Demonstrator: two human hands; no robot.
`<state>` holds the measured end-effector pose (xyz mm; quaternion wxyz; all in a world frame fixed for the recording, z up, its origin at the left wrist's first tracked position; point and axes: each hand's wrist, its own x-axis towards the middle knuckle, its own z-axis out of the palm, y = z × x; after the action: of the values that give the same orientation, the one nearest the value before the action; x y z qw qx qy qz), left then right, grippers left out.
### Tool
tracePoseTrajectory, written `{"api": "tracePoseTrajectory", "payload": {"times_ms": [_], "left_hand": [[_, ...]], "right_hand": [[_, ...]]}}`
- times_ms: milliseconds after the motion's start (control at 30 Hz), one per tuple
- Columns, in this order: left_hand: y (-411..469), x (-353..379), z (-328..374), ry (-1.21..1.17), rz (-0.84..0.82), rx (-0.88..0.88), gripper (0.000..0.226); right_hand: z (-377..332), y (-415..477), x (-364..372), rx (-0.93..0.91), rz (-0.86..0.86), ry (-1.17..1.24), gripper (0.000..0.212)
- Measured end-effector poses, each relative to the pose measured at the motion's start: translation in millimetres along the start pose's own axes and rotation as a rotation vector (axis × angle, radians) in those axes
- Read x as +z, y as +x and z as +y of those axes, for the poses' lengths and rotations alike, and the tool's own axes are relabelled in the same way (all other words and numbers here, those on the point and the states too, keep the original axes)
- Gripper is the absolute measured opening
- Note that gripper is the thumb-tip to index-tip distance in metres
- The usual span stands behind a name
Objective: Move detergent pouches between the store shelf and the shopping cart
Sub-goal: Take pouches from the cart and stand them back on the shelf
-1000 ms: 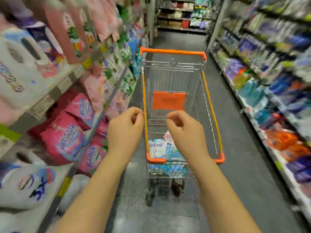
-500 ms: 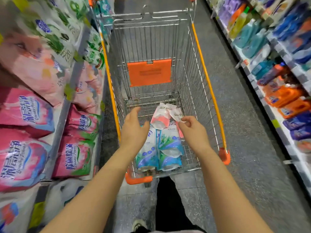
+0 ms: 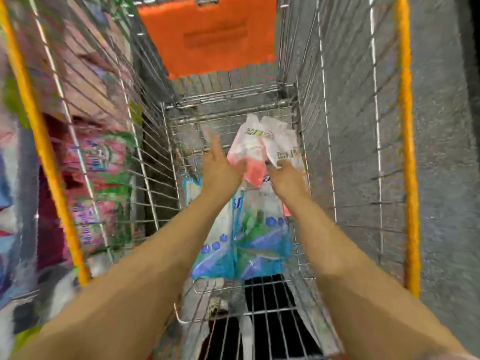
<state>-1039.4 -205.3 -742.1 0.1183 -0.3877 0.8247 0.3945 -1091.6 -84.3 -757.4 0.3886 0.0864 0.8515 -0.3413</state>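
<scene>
I look down into a wire shopping cart (image 3: 348, 126) with orange rims. A pink and white detergent pouch (image 3: 257, 144) lies crumpled at the far end of the basket floor. Two blue and green pouches (image 3: 259, 242) lie side by side nearer to me. Both my arms reach deep into the basket. My left hand (image 3: 220, 170) is at the pink pouch's left edge with its fingers spread, holding nothing. My right hand (image 3: 285, 178) has its fingers curled on the pouch's right side. The picture is blurred by motion.
An orange flap (image 3: 207, 35) hangs on the cart's far wall. Through the left wire wall I see store shelves with pink and green detergent pouches (image 3: 98, 162). Grey floor (image 3: 441, 178) runs along the cart's right side. Dark trouser legs (image 3: 270, 320) show under the basket.
My view has tipped down and closed in on the basket. Both hands have gone from above the rim down to the pink and white pouch, the right one closing on it.
</scene>
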Motion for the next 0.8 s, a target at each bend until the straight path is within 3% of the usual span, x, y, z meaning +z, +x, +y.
{"api": "tracePoseTrajectory", "payload": {"times_ms": [167,367,533,633,733,800], "left_hand": [[51,38,-18,-0.042,-0.054,-0.135,0.096],[95,57,-40,0.126,-0.184,-0.326,0.071],[85,59,-34,0.137,-0.134,-0.334,0.054],[69,48,-25,0.066,-0.055,-0.317,0.053],[45,30,-11,0.033,0.032,-0.277,0.052],[27,15,-3,0.041,0.064,-0.227,0.050]], "right_hand": [[10,43,37,0.024,-0.102,-0.051,0.034],[0,74,66,0.025,-0.041,0.074,0.059],[-5,82,69,0.175,-0.051,0.153,0.071],[-11,70,66,0.206,-0.015,0.311,0.100],[-21,45,59,0.203,-0.066,0.409,0.078],[-22,30,60,0.192,-0.047,0.475,0.077]]}}
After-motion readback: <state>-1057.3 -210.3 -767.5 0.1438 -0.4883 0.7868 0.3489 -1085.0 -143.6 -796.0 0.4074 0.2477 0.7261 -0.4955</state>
